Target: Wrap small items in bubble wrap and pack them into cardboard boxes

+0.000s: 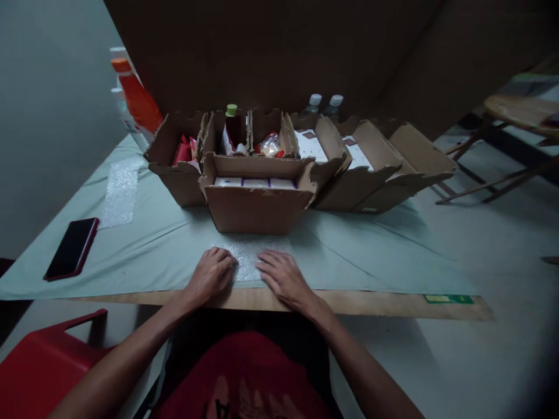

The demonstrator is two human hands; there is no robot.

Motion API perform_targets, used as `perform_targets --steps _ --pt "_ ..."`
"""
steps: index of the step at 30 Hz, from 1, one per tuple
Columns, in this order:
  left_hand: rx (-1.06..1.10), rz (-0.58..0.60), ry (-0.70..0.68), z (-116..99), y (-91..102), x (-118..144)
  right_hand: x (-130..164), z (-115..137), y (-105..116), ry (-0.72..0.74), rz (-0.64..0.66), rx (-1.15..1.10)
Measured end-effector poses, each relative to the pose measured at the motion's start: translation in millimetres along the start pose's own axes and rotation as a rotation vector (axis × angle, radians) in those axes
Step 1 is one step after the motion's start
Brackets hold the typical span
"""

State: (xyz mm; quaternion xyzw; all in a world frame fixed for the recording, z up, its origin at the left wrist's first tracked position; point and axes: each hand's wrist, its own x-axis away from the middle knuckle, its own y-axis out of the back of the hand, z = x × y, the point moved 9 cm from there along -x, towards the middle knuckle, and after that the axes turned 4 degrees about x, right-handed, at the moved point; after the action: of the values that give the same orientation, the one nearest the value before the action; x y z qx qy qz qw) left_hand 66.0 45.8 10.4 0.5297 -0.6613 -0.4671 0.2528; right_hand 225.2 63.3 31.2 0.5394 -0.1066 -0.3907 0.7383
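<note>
A sheet of bubble wrap point(247, 265) lies flat on the cloth near the table's front edge, between my hands. At its left side my left hand point(212, 272) is closed, its fingers bent together onto the edge of the sheet. My right hand point(286, 278) rests on the right part of the sheet, palm down, with fingers stretched out and slightly apart. Just beyond the sheet stands an open cardboard bin point(257, 209) with several white packs point(255, 183) showing purple edges.
Behind stand more cardboard bins point(358, 183) with red packets point(183, 151), a green-capped bottle point(232, 125) and white boxes point(311, 145). Left are an orange bottle point(137, 96), another bubble wrap strip point(120, 192) and a phone point(72, 249). A red stool point(48, 366) stands lower left.
</note>
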Motion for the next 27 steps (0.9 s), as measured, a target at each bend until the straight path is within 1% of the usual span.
perform_targets --steps 2,3,5,6,7,8,10,11,13,15,17,19,20,21,22,23,24,26,27 --pt "0.081 -0.025 -0.017 4.5 1.5 4.5 18.9 -35.3 14.0 -0.14 -0.075 0.052" --pt "0.112 -0.063 -0.006 9.2 7.5 7.4 28.7 -53.2 23.7 -0.222 -0.113 0.091" --pt "0.114 -0.175 0.081 25.2 27.1 14.0 41.1 -78.4 40.9 -0.36 -0.166 0.178" --pt "0.082 -0.22 0.161 35.8 37.2 17.8 41.5 -83.8 45.2 -0.403 -0.171 0.219" --pt "0.036 -0.244 0.252 46.5 45.5 21.5 37.8 -84.6 45.7 -0.426 -0.16 0.254" --pt "-0.01 -0.244 0.337 55.5 51.1 24.7 30.9 -82.1 42.5 -0.433 -0.136 0.28" --pt "-0.061 -0.203 0.448 65.2 53.4 27.4 13.6 -72.8 29.9 -0.443 -0.081 0.316" --pt "-0.071 -0.183 0.471 65.5 51.2 26.8 5.5 -67.7 22.3 -0.444 -0.059 0.319" --pt "-0.028 -0.182 0.484 60.7 42.8 23.9 -4.9 -59.4 10.5 -0.442 -0.056 0.281" --pt "0.058 -0.208 0.495 53.1 32.3 22.9 -4.4 -57.1 5.7 -0.457 -0.093 0.17" --pt "0.142 -0.241 0.504 44.2 25.8 26.9 5.8 -59.2 7.5 -0.496 -0.133 -0.002" --pt "0.239 -0.282 0.493 34.3 29.0 36.1 19.0 -57.1 17.9 -0.512 -0.17 -0.172" --pt "0.295 -0.317 0.478 29.1 36.3 41.7 23.7 -51.7 27.4 -0.488 -0.187 -0.237" --pt "0.344 -0.361 0.453 23.5 48.1 46.7 26.3 -43.2 41.0 -0.443 -0.21 -0.277" --pt "0.369 -0.41 0.408 16.4 64.3 49.7 26.4 -32.1 58.4 -0.378 -0.238 -0.294" --pt "0.36 -0.466 0.348 7.7 84.8 50.3 24.1 -19.7 79.3 -0.302 -0.275 -0.29" --pt "0.311 -0.538 0.278 -2.4 109.3 48.4 19.8 -7.9 103.3 -0.229 -0.33 -0.271" --pt "0.154 -0.728 0.132 -24.6 163.4 38.2 6.7 7.8 156.5 -0.13 -0.5 -0.202" --pt "0.075 -0.841 0.08 -33.6 189.4 30.6 -2.3 10.0 181.7 -0.109 -0.595 -0.166"
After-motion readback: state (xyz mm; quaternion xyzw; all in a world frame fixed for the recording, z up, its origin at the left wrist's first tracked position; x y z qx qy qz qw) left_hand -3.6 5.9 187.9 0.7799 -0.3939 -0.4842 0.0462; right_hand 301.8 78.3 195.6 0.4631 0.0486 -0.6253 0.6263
